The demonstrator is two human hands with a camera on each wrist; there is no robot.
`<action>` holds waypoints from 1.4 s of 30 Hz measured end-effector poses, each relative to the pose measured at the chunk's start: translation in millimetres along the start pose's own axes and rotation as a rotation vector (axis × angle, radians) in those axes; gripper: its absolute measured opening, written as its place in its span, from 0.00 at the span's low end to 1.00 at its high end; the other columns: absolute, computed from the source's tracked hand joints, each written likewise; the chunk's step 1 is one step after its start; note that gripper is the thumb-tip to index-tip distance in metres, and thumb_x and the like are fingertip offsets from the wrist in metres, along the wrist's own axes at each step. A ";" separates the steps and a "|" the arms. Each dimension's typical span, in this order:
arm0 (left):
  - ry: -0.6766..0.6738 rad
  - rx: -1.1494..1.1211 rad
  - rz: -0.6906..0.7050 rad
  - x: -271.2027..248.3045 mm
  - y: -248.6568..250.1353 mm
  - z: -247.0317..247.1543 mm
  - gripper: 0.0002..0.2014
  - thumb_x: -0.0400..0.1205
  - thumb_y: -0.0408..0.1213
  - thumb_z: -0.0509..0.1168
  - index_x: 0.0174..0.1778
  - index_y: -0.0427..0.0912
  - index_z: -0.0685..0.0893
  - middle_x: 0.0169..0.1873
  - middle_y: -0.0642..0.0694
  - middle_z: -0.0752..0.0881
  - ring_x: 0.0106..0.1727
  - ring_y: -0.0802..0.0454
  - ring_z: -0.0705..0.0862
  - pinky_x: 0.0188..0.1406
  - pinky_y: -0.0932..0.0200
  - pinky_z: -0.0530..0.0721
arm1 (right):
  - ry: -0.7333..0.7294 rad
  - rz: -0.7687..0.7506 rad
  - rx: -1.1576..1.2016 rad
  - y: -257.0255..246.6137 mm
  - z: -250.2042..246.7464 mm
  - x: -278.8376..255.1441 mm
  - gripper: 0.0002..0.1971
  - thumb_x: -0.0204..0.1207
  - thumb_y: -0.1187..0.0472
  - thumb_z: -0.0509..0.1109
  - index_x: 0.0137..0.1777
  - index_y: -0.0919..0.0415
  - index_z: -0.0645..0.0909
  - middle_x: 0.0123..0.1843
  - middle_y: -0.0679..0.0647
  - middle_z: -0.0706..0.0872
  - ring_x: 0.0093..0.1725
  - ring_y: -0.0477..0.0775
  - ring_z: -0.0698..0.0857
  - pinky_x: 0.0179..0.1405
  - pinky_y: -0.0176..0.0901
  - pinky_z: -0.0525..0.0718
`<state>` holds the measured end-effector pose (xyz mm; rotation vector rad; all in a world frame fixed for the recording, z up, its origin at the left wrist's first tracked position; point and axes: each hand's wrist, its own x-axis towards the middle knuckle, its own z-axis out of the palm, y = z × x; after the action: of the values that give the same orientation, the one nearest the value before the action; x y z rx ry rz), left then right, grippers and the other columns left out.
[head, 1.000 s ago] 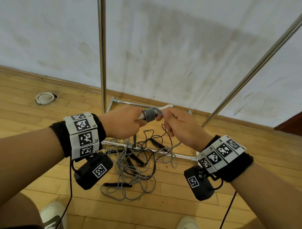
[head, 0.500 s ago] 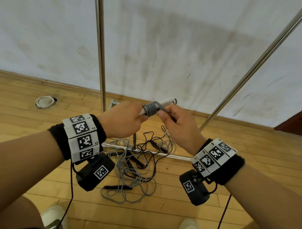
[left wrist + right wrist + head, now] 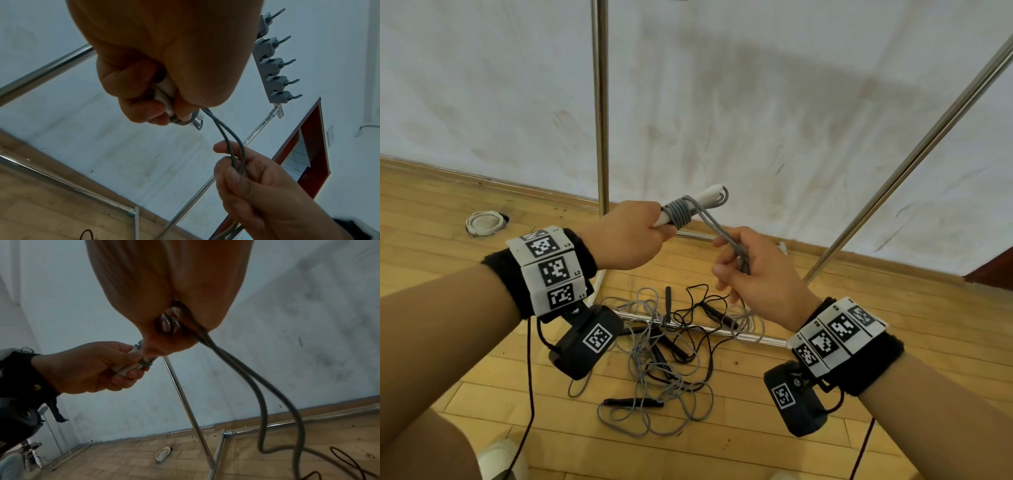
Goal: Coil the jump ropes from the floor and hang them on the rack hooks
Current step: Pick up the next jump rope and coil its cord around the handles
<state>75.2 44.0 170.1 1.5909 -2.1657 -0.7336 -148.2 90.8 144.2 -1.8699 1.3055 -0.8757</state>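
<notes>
My left hand (image 3: 631, 234) grips the white handles (image 3: 707, 194) of a grey jump rope, held up in front of the rack. Several turns of grey rope (image 3: 678, 214) are wound tightly round the handles. From that winding a doubled grey strand (image 3: 717, 229) runs down into my right hand (image 3: 751, 270), which holds it in curled fingers. In the left wrist view the two strands (image 3: 230, 138) pass between my right hand's fingers (image 3: 236, 175). The slack (image 3: 287, 410) hangs to the floor. A tangle of grey and black ropes (image 3: 664, 346) lies on the wooden floor below.
The rack's chrome upright (image 3: 601, 102) stands behind my left hand and a slanted chrome bar (image 3: 914, 154) rises on the right. A grey strip of hooks (image 3: 275, 65) sits on the rack's top. A white round floor fitting (image 3: 484, 222) lies at the left.
My right hand has drawn down and away to the right, pulling the doubled strand out from the winding. My left hand has raised and tilted the handles upward.
</notes>
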 end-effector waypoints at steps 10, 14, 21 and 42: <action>-0.006 0.014 0.022 -4.2 3.2 -2.2 0.11 0.87 0.45 0.60 0.43 0.43 0.77 0.37 0.43 0.85 0.32 0.51 0.80 0.28 0.58 0.76 | -0.041 0.037 0.146 -11.2 -5.6 -1.6 0.11 0.89 0.60 0.56 0.53 0.58 0.81 0.33 0.50 0.83 0.34 0.51 0.82 0.38 0.36 0.81; -0.039 0.035 0.073 -9.0 6.9 -1.7 0.12 0.87 0.45 0.59 0.41 0.44 0.77 0.37 0.43 0.85 0.32 0.50 0.80 0.28 0.56 0.77 | -0.088 0.024 0.029 -6.5 -7.6 -3.0 0.03 0.83 0.63 0.67 0.51 0.59 0.82 0.37 0.47 0.92 0.41 0.43 0.91 0.45 0.28 0.83; -0.102 0.007 0.072 -13.0 7.9 1.2 0.11 0.87 0.45 0.59 0.47 0.42 0.78 0.38 0.42 0.86 0.38 0.42 0.85 0.36 0.46 0.84 | -0.062 -0.085 -0.195 -5.3 -12.5 -4.3 0.11 0.86 0.66 0.60 0.61 0.52 0.79 0.42 0.46 0.89 0.33 0.44 0.90 0.40 0.44 0.89; -0.012 0.362 0.110 -2.6 4.6 22.2 0.07 0.86 0.46 0.60 0.47 0.50 0.69 0.34 0.54 0.76 0.30 0.57 0.77 0.23 0.60 0.69 | -0.066 0.132 0.004 -4.1 -4.3 1.5 0.09 0.82 0.59 0.70 0.41 0.52 0.87 0.31 0.55 0.88 0.33 0.48 0.87 0.33 0.37 0.84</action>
<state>59.9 52.0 155.0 1.6153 -2.4784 -0.3295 -149.4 89.9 150.1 -1.7723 1.3687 -0.7410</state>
